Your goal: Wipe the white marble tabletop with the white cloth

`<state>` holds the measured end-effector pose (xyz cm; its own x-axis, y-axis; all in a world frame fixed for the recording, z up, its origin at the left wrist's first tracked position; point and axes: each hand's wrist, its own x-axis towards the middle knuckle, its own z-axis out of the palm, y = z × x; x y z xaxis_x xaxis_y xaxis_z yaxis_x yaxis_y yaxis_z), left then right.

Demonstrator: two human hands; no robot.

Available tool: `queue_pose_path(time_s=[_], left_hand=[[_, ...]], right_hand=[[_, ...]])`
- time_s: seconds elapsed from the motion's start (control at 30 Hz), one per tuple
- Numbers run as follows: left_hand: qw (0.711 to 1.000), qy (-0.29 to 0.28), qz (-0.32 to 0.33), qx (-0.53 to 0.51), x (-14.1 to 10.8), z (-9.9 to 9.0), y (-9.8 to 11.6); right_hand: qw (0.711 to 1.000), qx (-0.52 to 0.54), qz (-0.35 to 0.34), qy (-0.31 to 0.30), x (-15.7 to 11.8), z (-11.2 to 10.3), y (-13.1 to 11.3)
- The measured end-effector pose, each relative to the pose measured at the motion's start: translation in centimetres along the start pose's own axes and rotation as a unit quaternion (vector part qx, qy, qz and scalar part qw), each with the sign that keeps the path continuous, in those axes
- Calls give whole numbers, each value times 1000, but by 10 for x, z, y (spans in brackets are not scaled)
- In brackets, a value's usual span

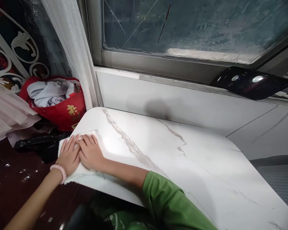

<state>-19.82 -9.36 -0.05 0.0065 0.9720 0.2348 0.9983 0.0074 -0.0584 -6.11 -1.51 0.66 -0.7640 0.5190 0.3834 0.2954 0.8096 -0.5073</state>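
Note:
A white cloth lies over the left end of a white marble-patterned table, its lower edge at the table's front rim. My left hand, with a pink coiled band at the wrist, rests flat on the cloth with its fingers stretched out. Beside it and touching it, my right hand is also spread flat on the cloth, fingers pointing to the upper left. Neither hand is wrapped round anything.
A red bag with light clothes stands beyond the table's left end, near a black bag. A phone with a white cable lies on the window ledge. A white curtain hangs behind, and a grey ribbed surface shows at the right.

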Motion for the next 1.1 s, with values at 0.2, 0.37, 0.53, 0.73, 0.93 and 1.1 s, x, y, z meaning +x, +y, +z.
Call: queue_pose_path(time_s=[0.2,0.37,0.53,0.73,0.93,1.1], left_hand=[[998,-44,44,-20,102,20,-22],[996,-58,51,-47,189,42,-20],[994,-41,63,-75,244,60,-15],[993,-46,72,-82,262,63,-17],[997,-29,43,-65,231,57,-8],[999,-15,17,-46,167,42,-1]], right_hand=[[995,-47,73,41,54,-4,58],[986,-40,132,97,95,-19,120],[977,-30,165,134,117,-30,161],[969,-53,185,153,124,-30,171],[978,-62,152,126,108,-31,154],[989,-68,105,77,77,-27,114]])
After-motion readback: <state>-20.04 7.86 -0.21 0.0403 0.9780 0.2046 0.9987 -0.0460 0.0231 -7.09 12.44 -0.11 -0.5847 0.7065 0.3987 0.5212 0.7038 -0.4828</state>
